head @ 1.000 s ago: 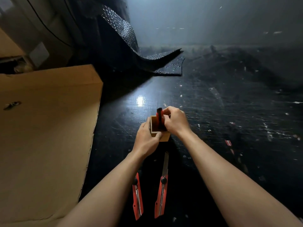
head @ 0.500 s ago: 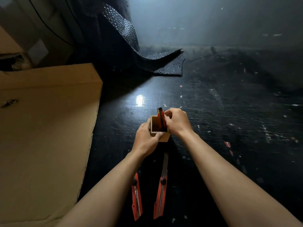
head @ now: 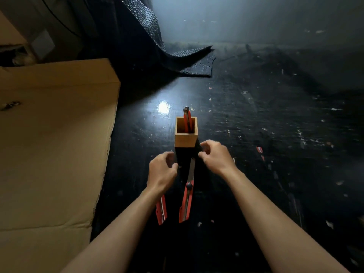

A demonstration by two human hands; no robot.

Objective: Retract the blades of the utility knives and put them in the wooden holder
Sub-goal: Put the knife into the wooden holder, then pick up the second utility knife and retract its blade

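— Okay, your hands, quick?
— Your left hand (head: 162, 171) and right hand (head: 215, 155) both hover empty, fingers loosely curled and apart, gripping nothing.
— Holder?
— Wooden holder (head: 186, 132) stands upright just beyond your fingertips, untouched. One red utility knife (head: 187, 119) stands inside it, leaning to the right wall.
— The rest?
— Second knife (head: 187, 198) lies on the black table (head: 256, 154) between your hands, blade out, tip toward the holder. Third knife (head: 162, 211) lies under your left wrist, partly hidden.
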